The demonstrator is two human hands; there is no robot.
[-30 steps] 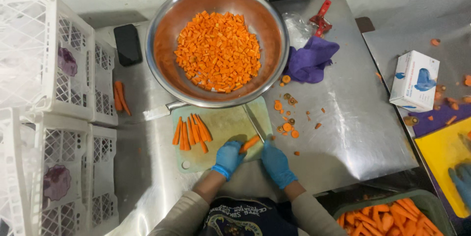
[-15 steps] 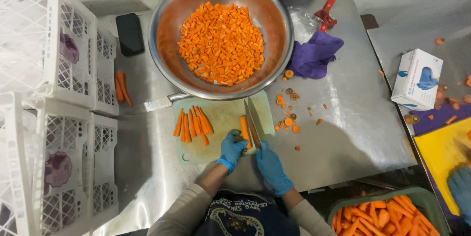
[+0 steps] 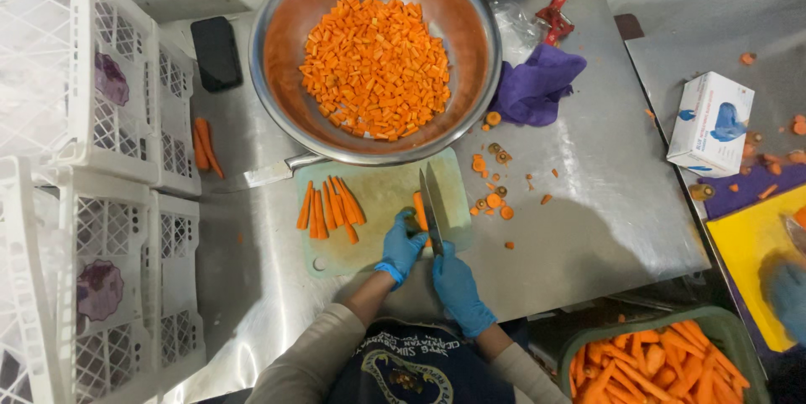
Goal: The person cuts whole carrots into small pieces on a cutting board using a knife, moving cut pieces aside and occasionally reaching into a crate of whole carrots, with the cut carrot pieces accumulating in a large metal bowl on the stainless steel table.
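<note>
On the pale green plastic cutting board (image 3: 382, 202), the left hand in a blue glove (image 3: 401, 246) pins an orange carrot piece (image 3: 419, 205) with curled fingers, while the blue-gloved right hand (image 3: 457, 286) grips a steel-bladed kitchen knife (image 3: 431, 202) beside it. Cut carrot sticks (image 3: 330, 205) lie left; a large steel bowl of diced carrot (image 3: 374, 55) overlaps the board's far edge.

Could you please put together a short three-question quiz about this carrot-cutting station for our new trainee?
1. True or false: the large metal bowl holds diced carrot.
2. Which hand holds the knife? A) left hand B) right hand
3. What lies on the left part of the green cutting board?

Key:
1. True.
2. B: the right hand grips it, while the left hand steadies a carrot piece.
3. A row of carrot sticks.
</note>
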